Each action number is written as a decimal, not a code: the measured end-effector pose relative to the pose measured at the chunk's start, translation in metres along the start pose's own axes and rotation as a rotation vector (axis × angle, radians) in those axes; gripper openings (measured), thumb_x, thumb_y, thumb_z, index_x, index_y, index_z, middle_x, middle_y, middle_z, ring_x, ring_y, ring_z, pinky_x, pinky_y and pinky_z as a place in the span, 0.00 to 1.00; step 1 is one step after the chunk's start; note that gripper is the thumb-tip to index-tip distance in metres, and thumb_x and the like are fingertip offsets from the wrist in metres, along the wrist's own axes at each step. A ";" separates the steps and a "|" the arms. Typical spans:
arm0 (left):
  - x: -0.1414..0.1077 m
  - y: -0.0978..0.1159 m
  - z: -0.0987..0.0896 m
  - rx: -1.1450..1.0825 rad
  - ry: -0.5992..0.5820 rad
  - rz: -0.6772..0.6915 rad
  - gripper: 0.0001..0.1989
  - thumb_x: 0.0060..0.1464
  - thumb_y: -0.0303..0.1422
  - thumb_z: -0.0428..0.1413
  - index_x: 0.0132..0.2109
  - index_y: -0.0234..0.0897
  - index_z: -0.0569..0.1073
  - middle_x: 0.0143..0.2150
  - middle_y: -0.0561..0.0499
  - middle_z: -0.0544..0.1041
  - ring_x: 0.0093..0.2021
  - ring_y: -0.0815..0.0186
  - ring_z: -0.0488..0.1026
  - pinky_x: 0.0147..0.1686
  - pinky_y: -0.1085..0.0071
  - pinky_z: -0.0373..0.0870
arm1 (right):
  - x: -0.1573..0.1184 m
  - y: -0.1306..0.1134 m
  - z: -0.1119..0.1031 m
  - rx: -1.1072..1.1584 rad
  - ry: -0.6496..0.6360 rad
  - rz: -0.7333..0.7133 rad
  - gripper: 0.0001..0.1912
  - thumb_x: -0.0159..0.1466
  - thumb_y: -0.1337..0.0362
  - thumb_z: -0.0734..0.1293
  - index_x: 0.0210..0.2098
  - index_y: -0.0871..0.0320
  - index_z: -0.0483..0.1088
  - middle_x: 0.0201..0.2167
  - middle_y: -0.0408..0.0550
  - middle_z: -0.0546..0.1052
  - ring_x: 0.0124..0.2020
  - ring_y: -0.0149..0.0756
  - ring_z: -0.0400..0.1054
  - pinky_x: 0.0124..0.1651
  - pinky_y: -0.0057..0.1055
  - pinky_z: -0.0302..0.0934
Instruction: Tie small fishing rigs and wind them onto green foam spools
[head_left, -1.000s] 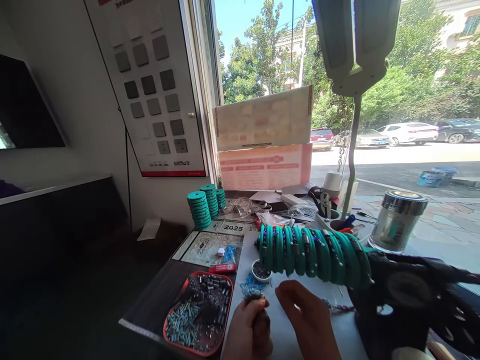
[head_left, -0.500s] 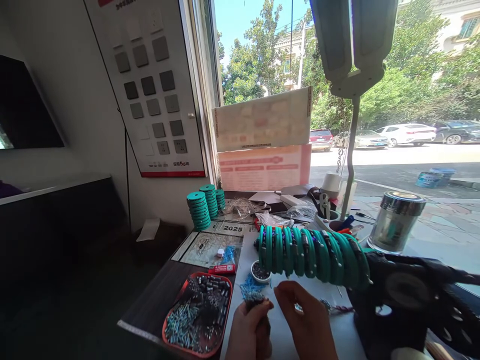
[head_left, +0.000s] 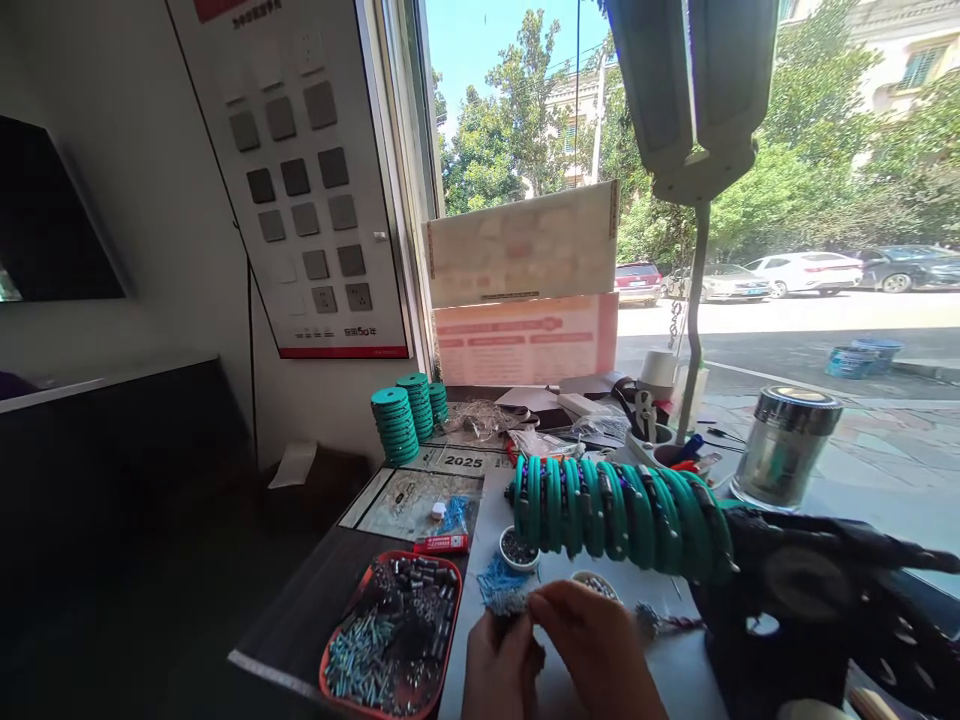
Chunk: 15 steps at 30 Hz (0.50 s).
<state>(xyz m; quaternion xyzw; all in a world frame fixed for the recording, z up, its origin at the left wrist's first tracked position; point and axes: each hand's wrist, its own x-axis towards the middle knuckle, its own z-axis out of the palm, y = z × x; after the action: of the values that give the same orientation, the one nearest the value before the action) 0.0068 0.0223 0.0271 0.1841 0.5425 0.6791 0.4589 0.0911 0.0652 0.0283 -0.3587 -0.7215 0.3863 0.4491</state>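
Note:
My left hand (head_left: pixel 501 665) is closed at the front of the table, with a small silvery-blue bundle (head_left: pixel 508 602) at its fingertips; its exact kind is too small to make out. Fingers pinched, my right hand (head_left: pixel 592 645) meets the left at that bundle. Whatever lies between the right fingertips is hidden. Thin blue pieces (head_left: pixel 495 575) lie just beyond the hands. A small white bowl of dark bits (head_left: pixel 517 560) stands behind them, and another white bowl (head_left: pixel 598 583) shows partly behind my right hand. Above the hands runs a row of green rings (head_left: pixel 619 510) on a black stand (head_left: pixel 780 610).
To the left sits a red tray (head_left: pixel 324 668) of screws and dark metal parts. Stacked green spools (head_left: pixel 394 425) stand at the back left, near a red box (head_left: pixel 441 544). A lidded jar (head_left: pixel 786 450) and a lamp pole (head_left: pixel 696 310) are at the right, by the window.
My right hand has moved left and its fingertips have come to the bundle at my left hand. The second white bowl has come into view behind it. The view has shifted slightly.

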 end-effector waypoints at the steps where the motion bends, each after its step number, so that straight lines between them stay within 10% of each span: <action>1: -0.001 -0.001 0.000 0.054 0.028 0.024 0.15 0.32 0.40 0.62 0.24 0.32 0.69 0.14 0.59 0.58 0.16 0.77 0.53 0.16 0.79 0.48 | 0.000 0.000 0.001 -0.015 0.002 -0.006 0.12 0.56 0.60 0.62 0.20 0.57 0.69 0.17 0.43 0.72 0.21 0.33 0.64 0.23 0.23 0.58; 11: 0.000 0.022 -0.019 0.332 0.083 0.246 0.09 0.39 0.36 0.59 0.23 0.35 0.71 0.15 0.56 0.63 0.19 0.72 0.58 0.22 0.78 0.55 | 0.009 0.019 -0.011 -0.049 0.284 0.068 0.18 0.58 0.52 0.57 0.21 0.57 0.64 0.18 0.45 0.69 0.21 0.35 0.61 0.23 0.27 0.55; 15: 0.036 0.053 -0.014 1.069 -0.056 0.507 0.04 0.39 0.32 0.58 0.27 0.37 0.72 0.22 0.53 0.70 0.27 0.66 0.67 0.29 0.75 0.60 | 0.009 0.015 -0.005 0.023 0.358 0.070 0.17 0.57 0.50 0.58 0.21 0.57 0.62 0.18 0.43 0.67 0.22 0.34 0.60 0.24 0.26 0.54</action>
<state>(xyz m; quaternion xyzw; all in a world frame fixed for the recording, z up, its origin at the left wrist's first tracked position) -0.0445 0.0447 0.0609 0.5314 0.7364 0.3947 0.1399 0.0952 0.0807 0.0199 -0.4416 -0.6125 0.3399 0.5606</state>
